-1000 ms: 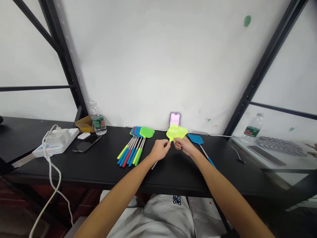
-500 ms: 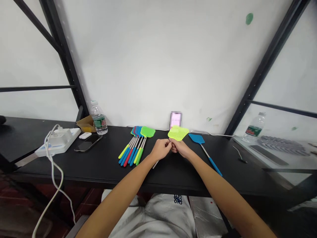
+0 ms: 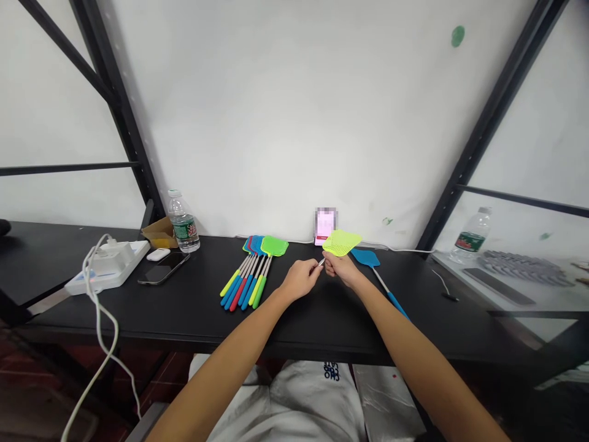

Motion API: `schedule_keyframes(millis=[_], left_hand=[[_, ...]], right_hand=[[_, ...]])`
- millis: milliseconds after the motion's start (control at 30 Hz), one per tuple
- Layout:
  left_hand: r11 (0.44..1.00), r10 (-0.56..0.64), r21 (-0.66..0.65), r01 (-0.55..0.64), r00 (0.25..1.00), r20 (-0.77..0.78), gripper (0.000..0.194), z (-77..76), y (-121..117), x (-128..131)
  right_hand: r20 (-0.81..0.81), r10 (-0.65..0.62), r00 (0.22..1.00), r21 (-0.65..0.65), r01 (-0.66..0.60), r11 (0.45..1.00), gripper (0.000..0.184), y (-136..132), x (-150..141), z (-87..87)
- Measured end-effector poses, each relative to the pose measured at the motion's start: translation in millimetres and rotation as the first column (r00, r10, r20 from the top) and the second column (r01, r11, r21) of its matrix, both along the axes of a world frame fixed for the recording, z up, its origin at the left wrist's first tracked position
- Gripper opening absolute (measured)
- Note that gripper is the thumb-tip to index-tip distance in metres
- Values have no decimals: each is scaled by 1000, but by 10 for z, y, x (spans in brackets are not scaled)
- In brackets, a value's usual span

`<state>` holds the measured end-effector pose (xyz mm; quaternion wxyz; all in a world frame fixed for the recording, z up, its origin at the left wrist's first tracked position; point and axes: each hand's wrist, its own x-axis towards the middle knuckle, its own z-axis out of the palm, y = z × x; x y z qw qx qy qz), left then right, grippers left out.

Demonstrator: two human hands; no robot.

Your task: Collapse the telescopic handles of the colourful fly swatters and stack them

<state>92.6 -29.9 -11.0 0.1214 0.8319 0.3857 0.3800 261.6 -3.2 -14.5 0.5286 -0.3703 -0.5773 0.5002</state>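
My hands hold a yellow-green fly swatter (image 3: 341, 243) up above the black table (image 3: 350, 334). My right hand (image 3: 341, 270) pinches the base of its mesh head. My left hand (image 3: 300, 278) pinches a thin metal shaft (image 3: 321, 263), which shows in the short gap between my hands. Just left of them lies a row of several swatters (image 3: 274, 246) with green and blue heads and coloured handles. A blue swatter (image 3: 365, 258) lies to the right, partly behind my right forearm.
A pixelated upright phone (image 3: 326, 224) stands behind the swatter head. At the left are a water bottle (image 3: 183, 224), a smartphone (image 3: 163, 268), a power strip (image 3: 108, 270) with a white cable (image 3: 98, 331), and a cardboard piece (image 3: 159, 233). Black metal frame bars rise on both sides.
The swatter head has shifted right and tilted, no longer overlapping the phone as much. My hands have drawn slightly apart, and the shaft end below my left hand no longer shows.
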Motion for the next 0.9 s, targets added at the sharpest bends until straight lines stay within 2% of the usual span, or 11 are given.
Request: schedule_keyframes(millis=[233, 333, 433, 567, 667, 767, 900], left_hand=[[1000, 10, -4, -10, 1000, -17, 33, 13, -17, 16], [995, 103, 13, -102, 994, -44, 32, 20, -16, -18], [972, 232, 43, -230, 972, -44, 32, 48, 7, -76], [893, 447, 105, -437, 888, -106, 20, 79, 41, -138], [857, 514, 150, -492, 831, -210, 14, 68, 44, -157], [820, 569, 151, -552, 761, -311, 27, 22, 44, -162], [766, 614, 86, -638, 683, -396, 41, -38, 57, -171]], right_hand=[[32, -48, 998, 22, 47, 999, 38, -5, 75, 87], [-39, -179, 983, 5, 179, 984, 38, 33, 227, 149], [-155, -350, 924, -18, 351, 936, 37, 109, 452, 182], [-240, -528, 814, -55, 532, 845, 35, 211, 650, 164], [-236, -580, 780, -49, 586, 809, 34, 247, 665, 141], [-229, -595, 770, -28, 606, 795, 31, 249, 635, 137], [-193, -648, 736, -43, 654, 756, 27, 238, 619, 142]])
